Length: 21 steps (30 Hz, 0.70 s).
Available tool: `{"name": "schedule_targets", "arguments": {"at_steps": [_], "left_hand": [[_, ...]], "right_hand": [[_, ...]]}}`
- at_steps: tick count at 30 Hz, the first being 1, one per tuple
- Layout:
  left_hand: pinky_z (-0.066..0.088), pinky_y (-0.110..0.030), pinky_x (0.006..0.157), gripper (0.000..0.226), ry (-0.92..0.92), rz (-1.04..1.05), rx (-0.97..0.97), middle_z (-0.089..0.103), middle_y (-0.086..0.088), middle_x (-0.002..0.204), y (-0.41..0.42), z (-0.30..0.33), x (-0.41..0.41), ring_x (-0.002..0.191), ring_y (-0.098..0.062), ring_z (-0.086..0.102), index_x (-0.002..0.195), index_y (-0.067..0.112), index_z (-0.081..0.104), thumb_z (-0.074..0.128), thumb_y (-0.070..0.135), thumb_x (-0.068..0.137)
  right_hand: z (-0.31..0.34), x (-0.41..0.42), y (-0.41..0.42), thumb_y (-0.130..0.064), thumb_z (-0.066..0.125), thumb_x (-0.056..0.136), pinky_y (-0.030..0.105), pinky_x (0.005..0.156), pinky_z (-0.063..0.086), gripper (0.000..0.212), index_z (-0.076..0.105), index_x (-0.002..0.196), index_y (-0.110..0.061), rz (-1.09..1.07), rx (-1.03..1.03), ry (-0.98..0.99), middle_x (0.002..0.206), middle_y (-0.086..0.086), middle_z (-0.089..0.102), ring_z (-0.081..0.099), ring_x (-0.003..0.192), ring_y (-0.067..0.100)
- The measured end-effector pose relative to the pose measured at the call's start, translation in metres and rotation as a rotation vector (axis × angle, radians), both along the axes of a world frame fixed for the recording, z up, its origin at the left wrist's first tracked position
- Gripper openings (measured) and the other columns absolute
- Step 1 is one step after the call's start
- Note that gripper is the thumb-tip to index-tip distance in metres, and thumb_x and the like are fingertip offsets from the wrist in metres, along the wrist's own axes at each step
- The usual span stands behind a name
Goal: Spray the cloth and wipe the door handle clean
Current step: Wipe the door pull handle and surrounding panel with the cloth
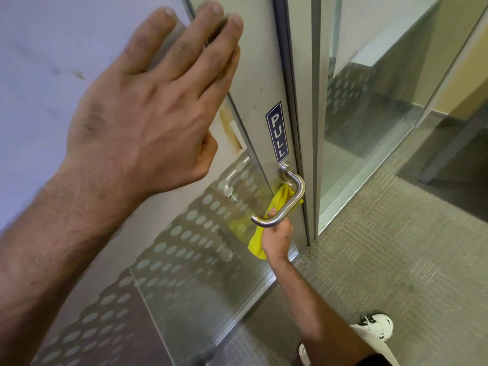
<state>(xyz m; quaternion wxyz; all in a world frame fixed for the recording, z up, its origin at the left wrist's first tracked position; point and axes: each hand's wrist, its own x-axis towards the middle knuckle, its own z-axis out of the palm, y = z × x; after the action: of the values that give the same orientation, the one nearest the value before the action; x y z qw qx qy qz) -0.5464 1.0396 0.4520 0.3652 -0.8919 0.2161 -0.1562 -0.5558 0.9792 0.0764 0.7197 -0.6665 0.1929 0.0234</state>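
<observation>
Brushed metal door handle (289, 199), soft yellow cloth (257, 243), frosted dotted glass door (184, 247), rough woven carpet (396, 247)

The gap between the handle (286, 199) and the door (253, 83) is stuffed with the cloth (264, 228), and the right hand (277, 237) blocks the way in from below. The left hand (148, 101) lies flat on the door high up. Right of the frame (303, 101), above the carpet (383, 247), the space is open.
</observation>
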Motion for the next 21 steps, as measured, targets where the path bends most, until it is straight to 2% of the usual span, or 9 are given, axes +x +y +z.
{"name": "schedule_targets", "arguments": {"at_steps": [3,6,8,11,13,15,18,20,21], "left_hand": [[-0.003,-0.049,0.126,0.077,-0.007,-0.017,-0.006,0.0,-0.013,0.172,0.001,0.001,0.003,0.159,-0.028,-0.001,0.161,-0.001,0.009,0.024,0.031,0.093],[0.002,-0.053,0.127,0.077,0.0,-0.011,-0.032,0.002,-0.014,0.171,0.001,0.0,0.005,0.159,-0.028,0.0,0.16,-0.001,0.01,0.022,0.033,0.093],[0.006,-0.055,0.127,0.075,-0.006,-0.011,-0.037,0.003,-0.013,0.171,0.001,-0.002,0.004,0.159,-0.028,0.002,0.16,-0.001,0.011,0.024,0.031,0.093],[0.014,-0.057,0.126,0.075,0.003,-0.019,-0.055,0.006,-0.013,0.17,0.002,-0.003,0.004,0.157,-0.03,0.008,0.158,-0.001,0.013,0.027,0.03,0.092],[0.017,-0.059,0.124,0.075,0.005,-0.032,-0.057,0.008,-0.015,0.168,0.004,-0.003,0.006,0.155,-0.032,0.011,0.158,-0.002,0.014,0.028,0.03,0.091],[0.018,-0.059,0.123,0.074,0.005,-0.035,-0.059,0.009,-0.015,0.168,0.005,-0.004,0.007,0.155,-0.033,0.012,0.157,-0.002,0.014,0.028,0.03,0.091],[0.016,-0.058,0.123,0.072,0.001,-0.024,-0.055,0.008,-0.013,0.169,0.005,-0.004,0.006,0.156,-0.031,0.012,0.158,-0.001,0.013,0.03,0.027,0.093],[0.01,-0.055,0.123,0.074,0.017,-0.016,-0.053,0.006,-0.012,0.17,0.002,-0.003,0.004,0.157,-0.03,0.008,0.159,-0.001,0.012,0.03,0.029,0.093],[0.007,-0.053,0.124,0.076,0.018,-0.011,-0.048,0.004,-0.012,0.171,0.001,-0.002,0.004,0.158,-0.029,0.006,0.159,-0.001,0.01,0.029,0.03,0.093]], "right_hand": [[-0.013,0.007,-0.012,-0.011,0.049,0.099,0.023,0.081,0.044,0.028,0.067,0.117,0.001,0.075,-0.108,0.006,0.111,0.019,0.069,0.064,0.104,0.032],[-0.024,0.001,-0.014,-0.001,0.044,0.098,0.019,0.086,0.042,0.04,0.06,0.135,-0.005,0.077,-0.138,-0.033,0.117,0.007,0.068,0.06,0.101,0.019],[-0.034,-0.004,-0.011,-0.005,0.043,0.102,0.019,0.09,0.04,0.044,0.05,0.145,-0.006,0.035,-0.11,0.01,0.12,0.002,0.063,0.058,0.106,0.018],[-0.039,0.004,-0.011,-0.017,0.04,0.108,0.026,0.107,0.035,0.046,0.038,0.15,0.001,-0.03,0.044,0.26,0.148,0.016,0.052,0.049,0.136,0.03],[-0.033,0.012,-0.01,-0.016,0.039,0.108,0.029,0.113,0.031,0.045,0.039,0.149,0.002,-0.051,0.062,0.268,0.153,0.019,0.046,0.043,0.142,0.032],[-0.024,0.012,-0.003,-0.011,0.04,0.105,0.037,0.117,0.035,0.04,0.049,0.143,-0.001,-0.065,0.054,0.175,0.148,0.017,0.051,0.047,0.138,0.031],[-0.024,-0.003,0.0,-0.012,0.043,0.104,0.042,0.111,0.044,0.037,0.055,0.138,-0.006,0.004,0.074,0.091,0.137,0.012,0.061,0.058,0.126,0.025],[-0.027,-0.012,-0.013,-0.02,0.045,0.106,0.039,0.102,0.051,0.033,0.059,0.133,-0.006,0.065,0.096,0.148,0.122,0.01,0.07,0.064,0.11,0.022],[-0.023,-0.014,-0.024,-0.021,0.045,0.106,0.03,0.093,0.055,0.032,0.062,0.128,-0.005,0.051,0.121,0.177,0.112,0.007,0.071,0.065,0.105,0.021]]}}
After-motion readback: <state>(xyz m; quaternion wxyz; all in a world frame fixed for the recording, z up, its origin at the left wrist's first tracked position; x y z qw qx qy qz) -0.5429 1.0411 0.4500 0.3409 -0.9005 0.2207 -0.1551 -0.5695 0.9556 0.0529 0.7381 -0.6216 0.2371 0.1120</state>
